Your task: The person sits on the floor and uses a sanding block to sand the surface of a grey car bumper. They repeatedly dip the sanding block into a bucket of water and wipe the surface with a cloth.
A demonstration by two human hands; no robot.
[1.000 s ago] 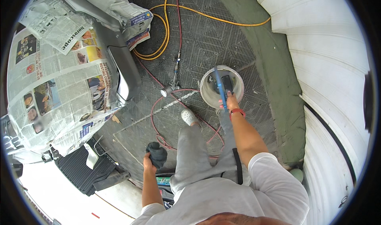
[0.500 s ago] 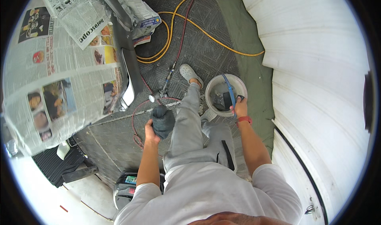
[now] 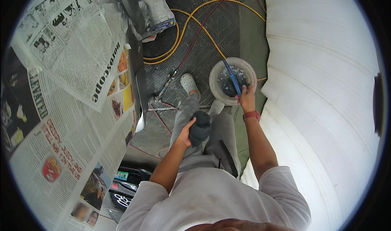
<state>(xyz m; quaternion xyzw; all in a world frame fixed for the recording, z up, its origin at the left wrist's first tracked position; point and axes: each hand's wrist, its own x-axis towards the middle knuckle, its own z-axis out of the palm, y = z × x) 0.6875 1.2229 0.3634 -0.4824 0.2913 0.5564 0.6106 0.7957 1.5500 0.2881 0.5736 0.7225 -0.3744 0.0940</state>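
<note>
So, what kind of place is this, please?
Probably a car paint workshop. Newspaper masks a vehicle on the left, air hoses lie on the grid floor, and a white sheet wall closes the right. The right hand holds a blue stick in a bucket; the left hand holds a dark cloth.

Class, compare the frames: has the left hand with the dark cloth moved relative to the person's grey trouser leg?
Yes. The left hand with the dark cloth has come forward and inward onto the grey trouser leg.
</note>
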